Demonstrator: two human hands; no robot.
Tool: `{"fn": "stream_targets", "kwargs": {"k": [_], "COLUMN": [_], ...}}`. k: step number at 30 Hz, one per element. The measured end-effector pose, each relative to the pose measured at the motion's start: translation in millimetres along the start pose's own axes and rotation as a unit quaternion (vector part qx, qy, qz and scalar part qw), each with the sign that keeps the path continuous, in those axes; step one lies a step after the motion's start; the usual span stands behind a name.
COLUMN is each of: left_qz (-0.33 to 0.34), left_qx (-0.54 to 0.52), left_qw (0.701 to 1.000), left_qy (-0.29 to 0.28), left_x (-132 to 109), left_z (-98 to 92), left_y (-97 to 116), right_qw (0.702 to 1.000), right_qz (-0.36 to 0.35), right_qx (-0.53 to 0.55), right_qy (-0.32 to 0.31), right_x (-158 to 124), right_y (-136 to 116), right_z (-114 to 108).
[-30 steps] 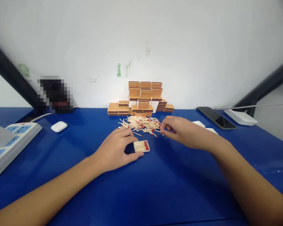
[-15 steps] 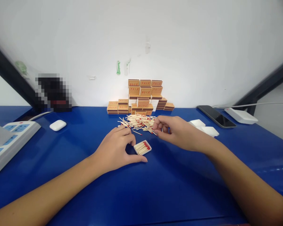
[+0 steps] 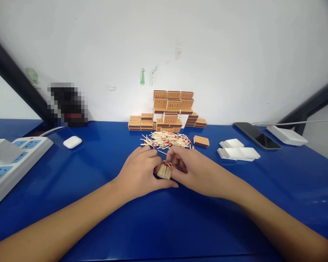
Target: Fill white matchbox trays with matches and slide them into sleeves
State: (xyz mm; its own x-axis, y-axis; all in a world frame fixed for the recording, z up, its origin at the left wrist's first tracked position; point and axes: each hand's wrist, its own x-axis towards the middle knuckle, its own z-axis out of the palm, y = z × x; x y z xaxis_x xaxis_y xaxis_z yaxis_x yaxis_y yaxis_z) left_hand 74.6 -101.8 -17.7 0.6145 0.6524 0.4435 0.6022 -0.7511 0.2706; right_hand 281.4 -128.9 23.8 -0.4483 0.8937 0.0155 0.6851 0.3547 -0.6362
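Note:
My left hand (image 3: pixel 142 169) curls around a small white matchbox tray (image 3: pixel 159 176), fingers at its left side and thumb stretched along below it. Red-headed matches (image 3: pixel 164 172) lie side by side in the tray. Over the tray's right part, my right hand (image 3: pixel 187 167) is closed in a pinch. A match seems to be at its fingertips, partly hidden by them. Just beyond both hands spreads a loose pile of matches (image 3: pixel 166 139) on the blue tabletop (image 3: pixel 158 222).
Stacked orange matchboxes (image 3: pixel 173 105) stand against the wall. One matchbox (image 3: pixel 201 141) lies right of the pile, with white empty trays (image 3: pixel 239 153) farther right. A phone (image 3: pixel 257 135), a white box (image 3: pixel 287 135), a white earbud case (image 3: pixel 72 142) and a power strip (image 3: pixel 19 156) lie around.
My right hand has moved from the right edge of the match pile left and nearer, to the tray. The tray has turned within my left hand. The view has shifted slightly.

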Motion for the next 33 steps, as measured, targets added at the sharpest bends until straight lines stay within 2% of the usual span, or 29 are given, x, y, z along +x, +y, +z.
{"fn": "stream_targets", "kwargs": {"k": [4,9,12,18,23,33], "left_qz": [-0.003,-0.003,-0.004,0.007,0.017,0.022], "left_qx": [0.009,0.003,-0.004,-0.004,-0.013,-0.028], "left_qw": [1.0,1.0,1.0,1.0,1.0,0.999], "left_qy": [0.001,0.0,-0.006,-0.015,-0.02,-0.03], "left_x": [1,0,0,0,0,2], "left_z": [-0.7,-1.4,-1.8,-2.6,-2.2,-6.0], "left_y": [1,0,0,0,0,1], "right_qw": [0.998,0.992,0.997,0.992,0.989,0.982], "right_qz": [0.002,-0.011,-0.021,-0.107,-0.105,-0.109], "right_qx": [0.063,0.124,0.071,-0.057,-0.09,-0.147], "right_qy": [-0.001,0.016,0.012,-0.02,-0.054,-0.044], "right_x": [3,5,5,4,5,7], "right_y": [-4,-1,5,10,11,14], "right_z": [6,-2,-7,-5,-7,-6]}}
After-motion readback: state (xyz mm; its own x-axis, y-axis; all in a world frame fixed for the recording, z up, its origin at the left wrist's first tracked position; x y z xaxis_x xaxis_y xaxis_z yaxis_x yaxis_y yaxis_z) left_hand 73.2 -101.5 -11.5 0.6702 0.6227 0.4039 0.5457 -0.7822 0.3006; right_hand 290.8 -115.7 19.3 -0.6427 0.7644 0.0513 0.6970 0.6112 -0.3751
